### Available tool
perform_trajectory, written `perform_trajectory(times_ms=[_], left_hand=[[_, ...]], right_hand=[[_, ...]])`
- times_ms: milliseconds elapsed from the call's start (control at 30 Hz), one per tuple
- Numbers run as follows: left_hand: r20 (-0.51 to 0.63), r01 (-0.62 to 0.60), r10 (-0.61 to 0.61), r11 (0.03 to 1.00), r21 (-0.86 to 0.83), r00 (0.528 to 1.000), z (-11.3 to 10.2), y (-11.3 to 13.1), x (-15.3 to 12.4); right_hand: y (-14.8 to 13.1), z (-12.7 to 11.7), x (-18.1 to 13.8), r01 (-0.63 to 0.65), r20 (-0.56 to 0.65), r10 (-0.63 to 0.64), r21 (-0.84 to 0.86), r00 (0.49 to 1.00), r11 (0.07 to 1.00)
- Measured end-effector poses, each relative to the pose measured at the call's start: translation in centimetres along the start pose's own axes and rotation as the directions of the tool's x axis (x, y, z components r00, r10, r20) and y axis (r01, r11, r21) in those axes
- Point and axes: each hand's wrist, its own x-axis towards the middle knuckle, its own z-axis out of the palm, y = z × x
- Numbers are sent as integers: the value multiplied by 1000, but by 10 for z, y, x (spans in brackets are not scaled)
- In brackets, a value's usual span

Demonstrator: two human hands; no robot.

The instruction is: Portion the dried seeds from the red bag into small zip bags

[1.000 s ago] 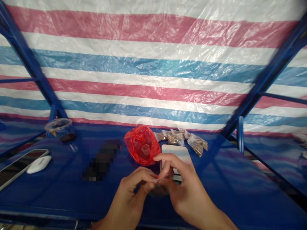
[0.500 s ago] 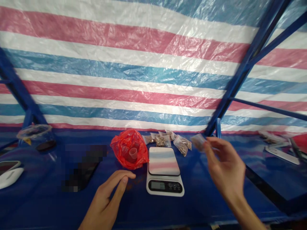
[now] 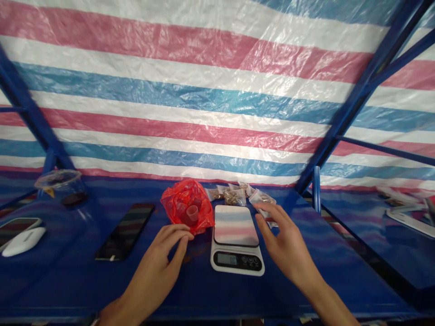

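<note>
Beside the white rectangular scale (image 3: 236,226), your right hand (image 3: 283,237) has fingers apart near clear plastic pouches (image 3: 235,198); sweeping low could jolt the scale. At the red plastic bag (image 3: 175,199), your left hand (image 3: 159,257) has fingertips nearly meeting, grip unclear; tugging could tip its translucent cup (image 3: 192,213).

Left fingers (image 3: 174,235) curled, right fingers (image 3: 274,213) parted

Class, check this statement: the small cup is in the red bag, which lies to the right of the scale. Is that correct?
Not quite: the head view shows the red bag to the left of the scale. The small cup is indeed in the bag.
</note>
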Motion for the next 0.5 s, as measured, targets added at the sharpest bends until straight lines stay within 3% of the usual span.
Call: perform_trajectory(times_ms=[233,367,500], left_hand=[[-13,-71,78,960,270,997,6,-11,20],[-56,-35,57,940,340,997,0,-7,27],[-107,-20,59,943,332,992,-6,-3,29]], right_hand=[[-50,48,11,148,115,-155,59,981,987],[-73,71,29,217,99,-222,63,970,974],[-83,87,44,179,43,-181,46,983,983]])
